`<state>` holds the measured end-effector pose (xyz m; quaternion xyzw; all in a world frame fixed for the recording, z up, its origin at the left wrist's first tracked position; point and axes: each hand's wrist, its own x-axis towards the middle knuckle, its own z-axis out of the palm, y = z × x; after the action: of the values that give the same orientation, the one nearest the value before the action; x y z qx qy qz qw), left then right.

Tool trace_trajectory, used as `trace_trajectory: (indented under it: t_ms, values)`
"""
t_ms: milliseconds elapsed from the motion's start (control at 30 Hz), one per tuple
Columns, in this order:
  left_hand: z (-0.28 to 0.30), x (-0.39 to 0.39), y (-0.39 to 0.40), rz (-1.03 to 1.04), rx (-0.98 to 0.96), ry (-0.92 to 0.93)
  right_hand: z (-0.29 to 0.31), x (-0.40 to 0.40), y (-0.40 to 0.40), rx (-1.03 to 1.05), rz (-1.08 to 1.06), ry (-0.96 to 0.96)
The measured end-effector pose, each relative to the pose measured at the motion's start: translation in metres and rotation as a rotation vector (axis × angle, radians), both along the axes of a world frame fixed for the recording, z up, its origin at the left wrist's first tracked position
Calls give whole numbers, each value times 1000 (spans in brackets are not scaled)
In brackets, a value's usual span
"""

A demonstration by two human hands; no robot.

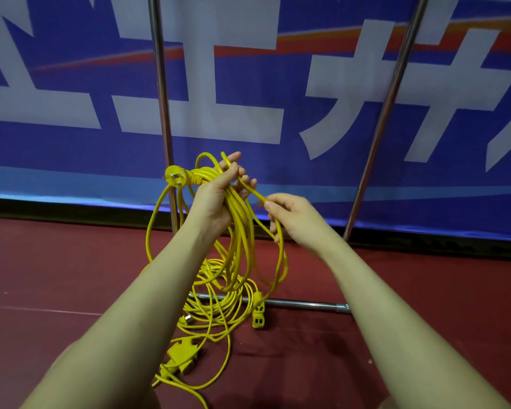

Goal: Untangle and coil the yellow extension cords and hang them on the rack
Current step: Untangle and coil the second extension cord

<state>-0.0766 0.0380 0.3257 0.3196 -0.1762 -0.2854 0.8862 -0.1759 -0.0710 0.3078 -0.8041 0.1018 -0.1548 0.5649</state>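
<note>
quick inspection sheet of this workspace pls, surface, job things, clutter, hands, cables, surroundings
surface: dark red floor, with a seam line at left.
job's things: bundle of yellow cord loops held up; round yellow plug sticks out at its top left; rack stands behind, nothing hung on the part in view.
clutter: nothing seen.
grippers: left hand grips the bundle; right hand pinches one strand beside it.
cables: tangled pile of cord on the floor over the rack's base bar; yellow socket and yellow connector lie there.
surroundings: blue banner with large white characters behind the rack.
</note>
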Motion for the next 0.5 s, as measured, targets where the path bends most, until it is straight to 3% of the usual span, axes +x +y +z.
trace_trajectory:
  t_ms: [133, 500]
  values:
    - [1, 1, -1, 10, -22, 27, 0, 0, 1, 89, -99, -91]
    - [7, -5, 3, -29, -93, 107, 2, -4, -3, 183, 268, 46]
